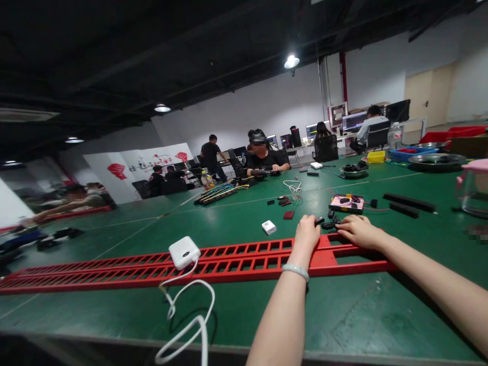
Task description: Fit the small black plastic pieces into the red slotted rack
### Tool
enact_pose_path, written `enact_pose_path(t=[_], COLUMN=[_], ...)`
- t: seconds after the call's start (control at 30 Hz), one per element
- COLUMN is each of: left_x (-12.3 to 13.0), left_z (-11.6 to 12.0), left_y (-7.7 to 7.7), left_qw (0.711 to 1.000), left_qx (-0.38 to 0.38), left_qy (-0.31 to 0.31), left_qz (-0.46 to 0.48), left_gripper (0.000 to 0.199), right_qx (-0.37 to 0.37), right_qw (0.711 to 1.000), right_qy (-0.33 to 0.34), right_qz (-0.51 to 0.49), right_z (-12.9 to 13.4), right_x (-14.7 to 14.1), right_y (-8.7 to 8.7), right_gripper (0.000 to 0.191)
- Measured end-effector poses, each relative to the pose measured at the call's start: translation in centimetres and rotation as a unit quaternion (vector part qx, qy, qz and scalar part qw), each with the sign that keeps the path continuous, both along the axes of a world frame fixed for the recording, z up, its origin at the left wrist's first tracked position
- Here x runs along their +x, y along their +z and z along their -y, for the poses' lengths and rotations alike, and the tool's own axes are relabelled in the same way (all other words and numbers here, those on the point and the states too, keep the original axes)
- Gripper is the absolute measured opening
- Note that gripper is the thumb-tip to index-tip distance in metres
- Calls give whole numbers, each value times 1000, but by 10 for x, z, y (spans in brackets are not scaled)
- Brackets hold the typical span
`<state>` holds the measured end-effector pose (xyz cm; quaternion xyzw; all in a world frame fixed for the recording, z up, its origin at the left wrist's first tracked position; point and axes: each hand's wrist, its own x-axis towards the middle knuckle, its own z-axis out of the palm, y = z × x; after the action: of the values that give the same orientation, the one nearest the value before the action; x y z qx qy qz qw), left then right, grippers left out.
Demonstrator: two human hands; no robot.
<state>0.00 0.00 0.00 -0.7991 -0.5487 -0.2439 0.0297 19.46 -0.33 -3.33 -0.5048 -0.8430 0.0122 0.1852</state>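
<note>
My left hand (307, 233) is closed, with a small black piece (319, 221) sticking out at its fingertips. It is above the red slotted frame (322, 259), a long ladder-like strip lying across the table. To its right, my right hand (358, 231) has curled fingers over the frame's wider opening; what they grip is hidden. Several small black parts (331, 223) lie between the two hands, close to the right fingertips. Just behind them is an open box with pink lining and wires (346, 203).
A white power bank (184, 252) with a white cable rests on the frame. Behind it are a small white box (269, 227), dark red pieces (288, 215) and black bars (409, 202). Metal bowls, bins and a pink-lidded jug (476, 188) stand right. A co-worker (267, 160) sits opposite.
</note>
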Motion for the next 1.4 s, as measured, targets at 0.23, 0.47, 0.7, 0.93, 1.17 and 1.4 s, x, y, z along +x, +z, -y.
enact_pose_path(t=[0.23, 0.47, 0.7, 0.93, 1.17, 1.4], left_x=[1, 1, 4, 6, 5, 9], left_z=[5, 6, 5, 4, 0, -8], left_y=[8, 18, 25, 25, 26, 28], left_qw=[999, 984, 946, 947, 950, 940], left_qx=[44, 133, 241, 235, 240, 269], left_qy=[-24, -122, -214, -219, -198, -205], left_qz=[-2, 9, 30, 30, 35, 44], left_gripper=[16, 36, 45, 47, 44, 41], right_qx=[39, 122, 244, 314, 344, 343], right_qw=[999, 991, 965, 942, 930, 933], right_qy=[2, 29, 50, 85, 97, 91], right_qz=[-17, -39, -76, -86, -80, -51], right_z=[0, 2, 5, 2, 0, 0], right_x=[-2, -4, -9, -15, -15, -13], right_y=[0, 7, 23, 28, 28, 34], right_gripper=[39, 40, 61, 46, 42, 42])
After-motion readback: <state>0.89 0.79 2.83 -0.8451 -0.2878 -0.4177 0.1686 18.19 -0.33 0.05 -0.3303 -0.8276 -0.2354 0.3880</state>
